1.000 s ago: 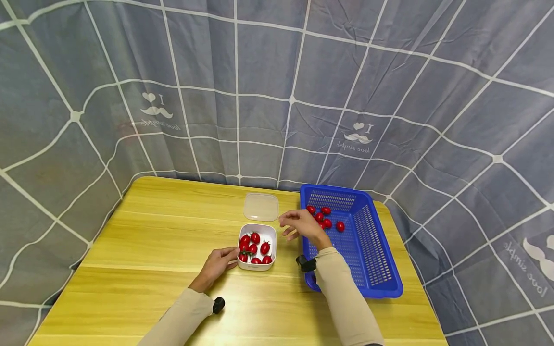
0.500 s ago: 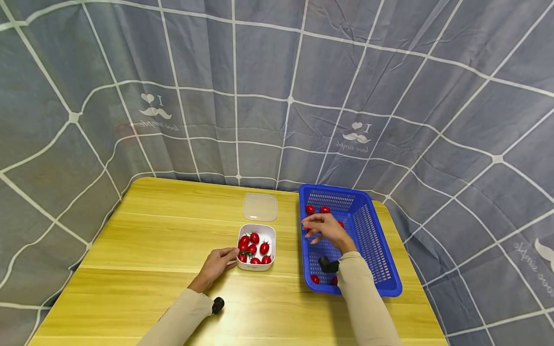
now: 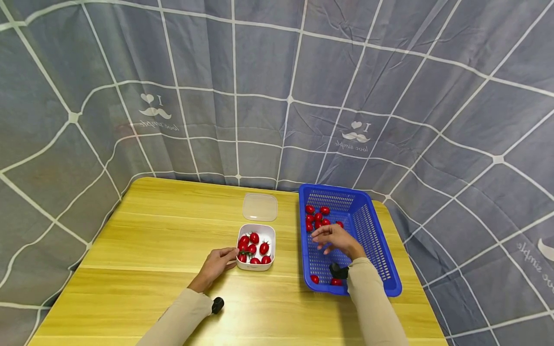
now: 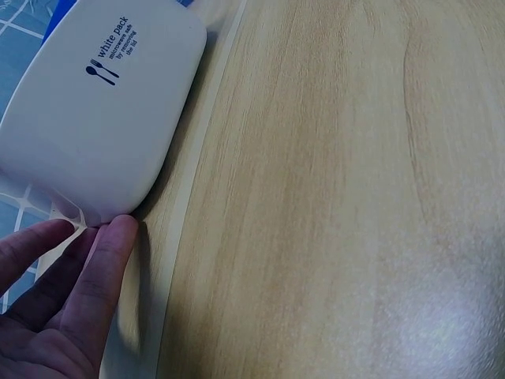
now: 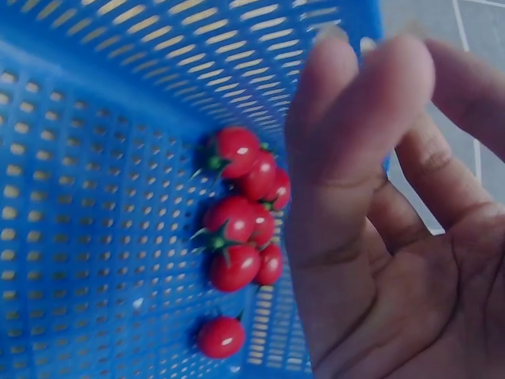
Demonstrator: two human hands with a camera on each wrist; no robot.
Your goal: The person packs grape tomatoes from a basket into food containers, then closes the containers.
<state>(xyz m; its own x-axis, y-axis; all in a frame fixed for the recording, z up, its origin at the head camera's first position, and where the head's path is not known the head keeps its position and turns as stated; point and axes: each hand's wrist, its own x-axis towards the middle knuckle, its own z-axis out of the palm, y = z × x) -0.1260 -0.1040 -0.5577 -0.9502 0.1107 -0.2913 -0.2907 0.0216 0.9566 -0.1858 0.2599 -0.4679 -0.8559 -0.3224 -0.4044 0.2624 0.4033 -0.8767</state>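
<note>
A white square container stands on the table, holding several red cherry tomatoes with green stems. My left hand rests its fingertips against the container's near left corner; the left wrist view has the fingers straight and touching its outer wall. Over the blue plastic basket at the right hovers my right hand, with nothing visible in it. Its fingers are loosely bent. Several tomatoes lie along the basket's far left part, apart from this hand, and others lie at its near side.
A translucent lid lies flat behind the container. The wooden table meets a grey curtain with white lines at its back and sides. A small black camera is worn on each wrist.
My right hand has moved right, from beside the container to above the basket, then slightly nearer me, uncovering tomatoes. The left hand and container stay in place.
</note>
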